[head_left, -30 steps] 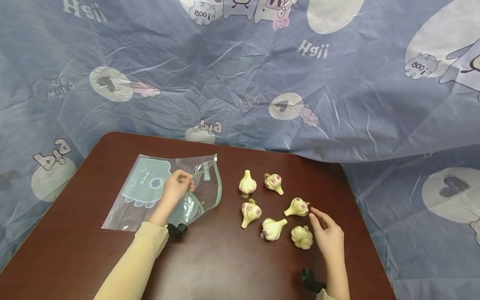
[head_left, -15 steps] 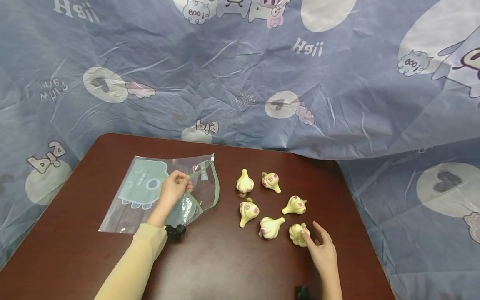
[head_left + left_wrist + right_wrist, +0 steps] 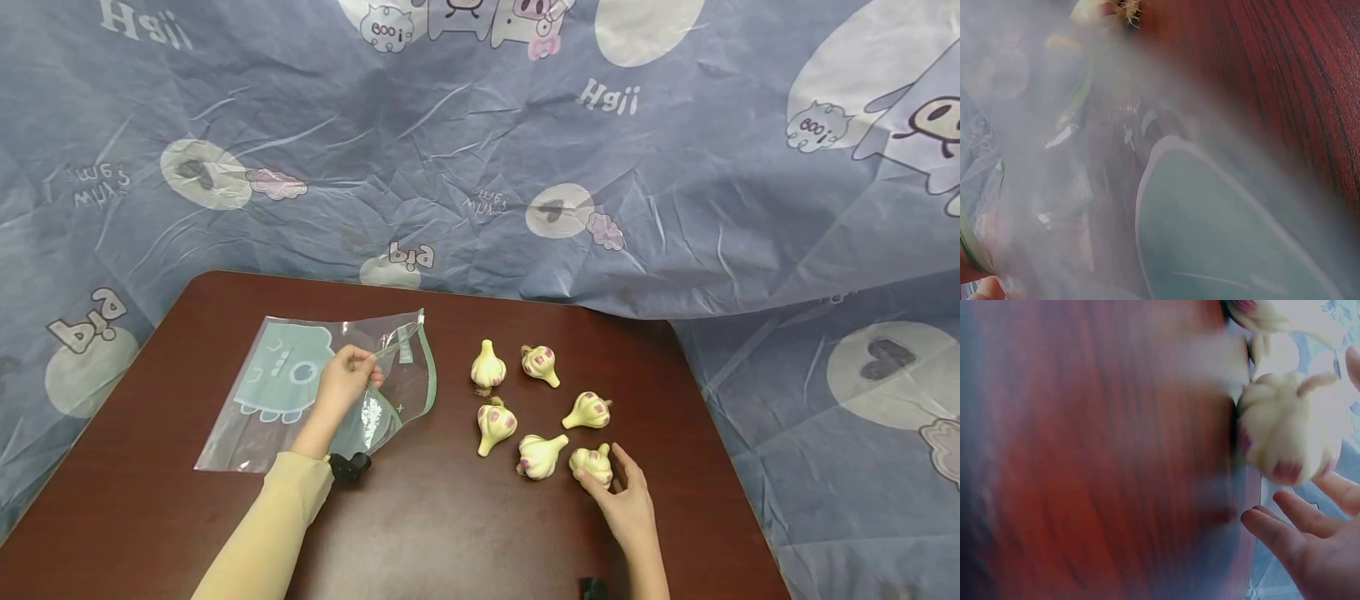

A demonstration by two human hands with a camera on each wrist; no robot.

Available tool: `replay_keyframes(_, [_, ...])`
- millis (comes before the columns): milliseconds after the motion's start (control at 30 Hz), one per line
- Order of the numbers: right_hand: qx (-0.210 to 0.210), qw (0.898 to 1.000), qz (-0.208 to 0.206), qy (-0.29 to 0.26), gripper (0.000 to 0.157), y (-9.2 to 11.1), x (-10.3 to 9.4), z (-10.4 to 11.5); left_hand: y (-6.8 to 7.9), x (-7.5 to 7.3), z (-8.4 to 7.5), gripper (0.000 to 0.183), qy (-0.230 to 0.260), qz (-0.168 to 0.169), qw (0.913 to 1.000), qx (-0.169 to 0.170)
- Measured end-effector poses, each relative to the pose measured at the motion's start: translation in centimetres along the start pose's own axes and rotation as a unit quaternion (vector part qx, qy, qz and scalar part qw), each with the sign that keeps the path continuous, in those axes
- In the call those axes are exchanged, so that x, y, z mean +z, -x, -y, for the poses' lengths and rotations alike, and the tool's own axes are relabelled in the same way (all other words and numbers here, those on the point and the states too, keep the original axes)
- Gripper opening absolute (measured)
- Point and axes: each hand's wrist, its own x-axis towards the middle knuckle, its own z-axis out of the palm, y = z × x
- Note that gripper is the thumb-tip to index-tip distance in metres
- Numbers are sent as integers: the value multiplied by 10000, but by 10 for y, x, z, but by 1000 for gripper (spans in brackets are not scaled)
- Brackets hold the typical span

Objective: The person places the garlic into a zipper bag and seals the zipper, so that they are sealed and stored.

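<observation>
My left hand (image 3: 345,382) pinches the green-edged mouth of a clear zip bag (image 3: 279,367) printed with a blue-green cartoon figure. The mouth gapes toward the right. In the left wrist view the bag's print (image 3: 1210,212) fills much of the frame, with fingertips at the lower left. My right hand (image 3: 628,510) holds a garlic bulb (image 3: 588,463) between thumb and index finger, its stem pointing up. Seen from the right wrist, this purple-marked bulb (image 3: 1288,434) sits above the outstretched other fingers (image 3: 1279,534).
Several more garlic bulbs lie between the bag and my right hand, including a front one (image 3: 540,456), one near the right (image 3: 588,410) and one at the back (image 3: 540,364). The dark red-brown table (image 3: 450,533) ends at a blue patterned cloth (image 3: 420,167) behind.
My right hand has moved from beside the right-hand bulb down and left to the nearest bulb, which has turned so its stem shows. My left hand keeps its pinch on the bag.
</observation>
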Motion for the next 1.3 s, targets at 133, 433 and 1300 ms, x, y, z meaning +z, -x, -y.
replay_keyframes(133, [-85, 9990, -51, 432, 95, 1, 5, 4, 0, 0, 0, 17, 19, -9, 10000, 0])
replay_keyframes(433, [-317, 9958, -227, 830, 90, 1, 12, 7, 2, -1, -2, 17, -5, -84, 10000, -51])
replay_keyframes(1300, [297, 9912, -950, 868, 72, 0, -9, 4, 1, -1, 0, 18, -58, -10, 10000, -3])
